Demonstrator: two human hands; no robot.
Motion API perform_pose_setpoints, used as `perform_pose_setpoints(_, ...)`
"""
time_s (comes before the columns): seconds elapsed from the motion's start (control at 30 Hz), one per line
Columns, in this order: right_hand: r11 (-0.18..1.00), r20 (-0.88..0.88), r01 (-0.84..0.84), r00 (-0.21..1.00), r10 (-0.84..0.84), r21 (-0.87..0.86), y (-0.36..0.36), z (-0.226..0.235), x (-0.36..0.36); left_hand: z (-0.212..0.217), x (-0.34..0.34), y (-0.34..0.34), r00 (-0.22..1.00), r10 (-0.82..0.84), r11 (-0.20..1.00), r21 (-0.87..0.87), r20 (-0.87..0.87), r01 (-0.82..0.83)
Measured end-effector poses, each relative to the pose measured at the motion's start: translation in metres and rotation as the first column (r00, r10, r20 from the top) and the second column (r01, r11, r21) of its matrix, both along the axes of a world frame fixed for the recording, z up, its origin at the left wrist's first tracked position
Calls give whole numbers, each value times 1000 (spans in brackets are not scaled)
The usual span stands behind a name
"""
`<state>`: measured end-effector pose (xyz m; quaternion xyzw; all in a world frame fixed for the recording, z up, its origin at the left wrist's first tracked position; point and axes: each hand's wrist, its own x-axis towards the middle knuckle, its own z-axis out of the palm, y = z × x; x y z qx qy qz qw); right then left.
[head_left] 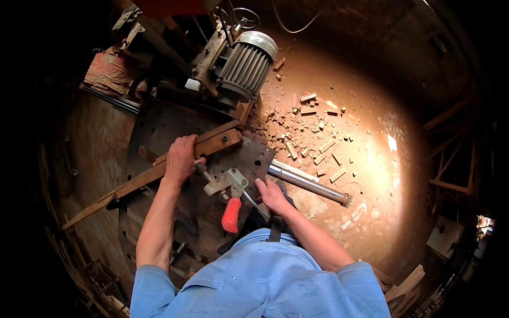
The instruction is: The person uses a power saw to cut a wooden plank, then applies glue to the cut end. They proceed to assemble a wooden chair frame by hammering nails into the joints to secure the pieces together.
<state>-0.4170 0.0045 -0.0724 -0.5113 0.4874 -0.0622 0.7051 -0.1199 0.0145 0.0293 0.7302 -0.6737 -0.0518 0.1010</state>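
Left hand point(182, 157) is pressing down on a long wooden strip point(154, 172), fingers curled over it, holding it flat on the dark metal machine table point(159, 132). Right hand point(272, 195) is resting at the metal lever point(309, 185) beside the red-handled toggle clamp point(231, 204); grip unclear. Judging: workpiece positioning step; clamping likely calls for steady stock. Far, a ribbed electric motor point(244, 66). Right, wood offcuts point(310, 135) are littering the dusty reddish floor point(371, 175); the workshop is dim.
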Motion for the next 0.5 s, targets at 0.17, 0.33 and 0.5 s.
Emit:
perform_pose_setpoints(0.17, 993, -57, -72, 996, 67, -94, -8, 21, -6, -13, 4, -1, 997, -6, 998, 64, -77, 11)
perform_pose_setpoints(0.33, 991, 4, -32, 999, 33, -130, -4, 6, -16, 4, 8, -17, 936, 105, 964, 267, -336, -13)
perform_pose_setpoints(0.5, 989, -44, -43, 998, 37, -144, -2, 1, -16, 5, 26, -17, 960, -26, 973, 211, -279, 88)
